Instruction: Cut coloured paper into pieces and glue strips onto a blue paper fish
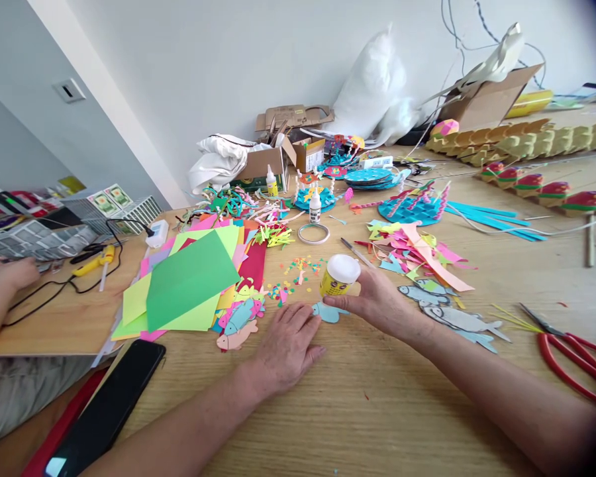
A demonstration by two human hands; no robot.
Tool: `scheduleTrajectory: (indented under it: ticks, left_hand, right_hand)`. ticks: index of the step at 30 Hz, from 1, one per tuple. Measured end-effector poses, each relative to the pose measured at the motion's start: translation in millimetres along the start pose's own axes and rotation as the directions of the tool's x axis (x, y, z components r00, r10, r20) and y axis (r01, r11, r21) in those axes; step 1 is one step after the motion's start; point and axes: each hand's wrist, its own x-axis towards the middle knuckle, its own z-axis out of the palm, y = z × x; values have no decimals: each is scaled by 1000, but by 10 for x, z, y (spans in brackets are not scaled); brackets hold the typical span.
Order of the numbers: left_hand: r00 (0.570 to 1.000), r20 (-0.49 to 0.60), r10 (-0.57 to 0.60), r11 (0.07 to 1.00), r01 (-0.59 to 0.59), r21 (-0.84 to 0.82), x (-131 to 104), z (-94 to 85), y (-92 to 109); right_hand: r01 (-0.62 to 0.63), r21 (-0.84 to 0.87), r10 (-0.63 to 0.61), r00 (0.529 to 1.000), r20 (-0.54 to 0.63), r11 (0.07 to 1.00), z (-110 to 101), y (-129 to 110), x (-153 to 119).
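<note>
My right hand (377, 296) is closed round a small round container (338, 275) with a yellow label, its white flat end facing up. Below it on the table lies a light blue paper fish cutout (329, 313). My left hand (289, 344) rests flat on the wood with fingers stretched, the fingertips at the fish's left end. Several pink, blue and yellow paper fish (238, 319) lie left of that hand. Blue and grey paper fish (447, 315) are near my right forearm. Bits of confetti (298, 268) are scattered just beyond my hands.
Coloured paper sheets (193, 278) are stacked at left, by a black phone (114, 391). Red-handled scissors (571, 344) lie at right. Behind are a roll of tape (313, 233), a white bottle (314, 208) and paper scraps (407, 252). Another person's hand (17, 273) is at far left.
</note>
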Motion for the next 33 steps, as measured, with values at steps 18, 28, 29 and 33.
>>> scheduleTrajectory:
  ticks: [18,28,29,33]
  left_hand:
    - [1000,-2,8,999,-8,37,6,-9,23]
    - [1000,-9,11,999,-10,48,10,24,9]
    - [1000,-8,11,999,-11,49,9,28,7]
    - [1000,-6,14,999,-14,51,5,19,10]
  right_hand:
    - [72,-86,-71,997,13,994,24,-7,23]
    - [-13,-45,15,999,46,999,6,-40,19]
    - [-20,-25,21,998,55,999,3,-33,19]
    - [-38,41,36,998,51,998,-1,0,18]
